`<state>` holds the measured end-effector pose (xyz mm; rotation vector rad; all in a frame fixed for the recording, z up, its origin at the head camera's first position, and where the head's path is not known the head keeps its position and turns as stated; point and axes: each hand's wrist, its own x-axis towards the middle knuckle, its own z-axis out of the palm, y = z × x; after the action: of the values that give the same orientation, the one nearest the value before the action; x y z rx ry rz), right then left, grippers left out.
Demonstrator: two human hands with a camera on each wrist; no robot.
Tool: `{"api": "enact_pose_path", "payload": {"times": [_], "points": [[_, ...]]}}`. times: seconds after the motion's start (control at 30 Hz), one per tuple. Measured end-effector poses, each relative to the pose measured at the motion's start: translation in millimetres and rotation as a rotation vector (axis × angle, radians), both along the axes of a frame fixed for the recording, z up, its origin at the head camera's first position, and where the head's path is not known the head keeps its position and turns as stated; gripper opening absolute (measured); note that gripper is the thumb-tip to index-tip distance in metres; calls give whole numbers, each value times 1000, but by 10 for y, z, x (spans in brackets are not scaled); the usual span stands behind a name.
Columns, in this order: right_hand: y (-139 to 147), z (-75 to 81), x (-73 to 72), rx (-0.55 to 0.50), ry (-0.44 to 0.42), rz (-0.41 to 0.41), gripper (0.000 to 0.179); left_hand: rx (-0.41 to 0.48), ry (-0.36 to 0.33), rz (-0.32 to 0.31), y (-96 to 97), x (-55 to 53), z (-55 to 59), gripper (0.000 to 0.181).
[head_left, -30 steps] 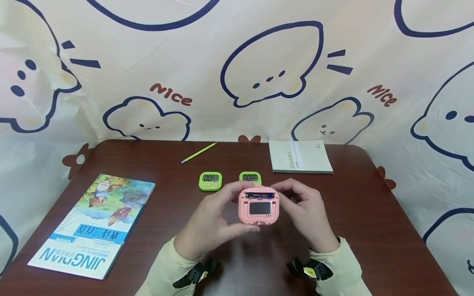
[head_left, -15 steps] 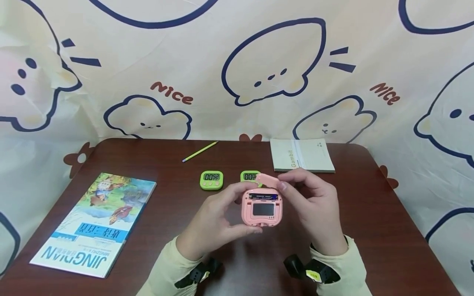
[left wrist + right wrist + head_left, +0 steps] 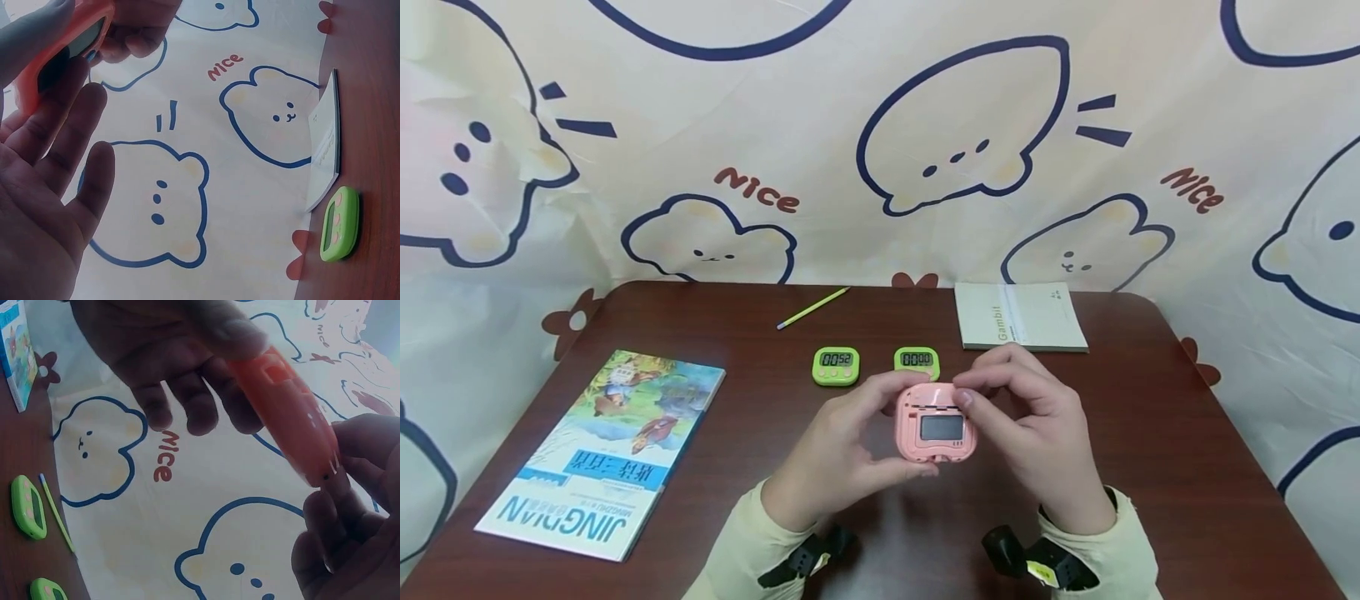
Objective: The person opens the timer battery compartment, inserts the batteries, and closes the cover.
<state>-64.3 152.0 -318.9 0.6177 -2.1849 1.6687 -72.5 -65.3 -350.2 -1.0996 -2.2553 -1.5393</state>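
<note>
My left hand (image 3: pixel 831 450) grips a small pink digital timer (image 3: pixel 917 437) between thumb and fingers, its back with a dark rectangular plate facing the head camera. A pink battery cover (image 3: pixel 936 393) lies over the slot along the timer's upper part, and the battery there is now mostly hidden. My right thumb and index finger pinch at the cover's right end, the right hand (image 3: pixel 1037 433) close beside the timer. In the right wrist view the timer's pink edge (image 3: pixel 287 419) shows between both hands. A dark display appears on its other face in the left wrist view.
Just beyond my hands stand two green timers, the left one (image 3: pixel 836 367) and the right one (image 3: pixel 917 360). A yellow-green pencil (image 3: pixel 812 307) and a pale notebook (image 3: pixel 1037 325) lie at the table's back edge. A picture-covered book (image 3: pixel 580 483) lies at left.
The right hand brought the pink cover into view above the timer, then lowered it over the battery slot. The left hand has kept its hold on the timer.
</note>
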Motion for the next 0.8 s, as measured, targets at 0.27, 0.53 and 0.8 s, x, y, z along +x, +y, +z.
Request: {"api": "enact_pose_path", "payload": {"times": [0.27, 0.53, 0.8], "points": [[2, -23, -6, 63, 29, -23, 21, 5, -11, 6, 1, -1, 0, 79], [-8, -78, -24, 121, 77, -60, 23, 3, -36, 15, 7, 5, 7, 79], [-35, -90, -23, 104, 109, -82, 20, -6, -13, 21, 8, -3, -3, 79]]}}
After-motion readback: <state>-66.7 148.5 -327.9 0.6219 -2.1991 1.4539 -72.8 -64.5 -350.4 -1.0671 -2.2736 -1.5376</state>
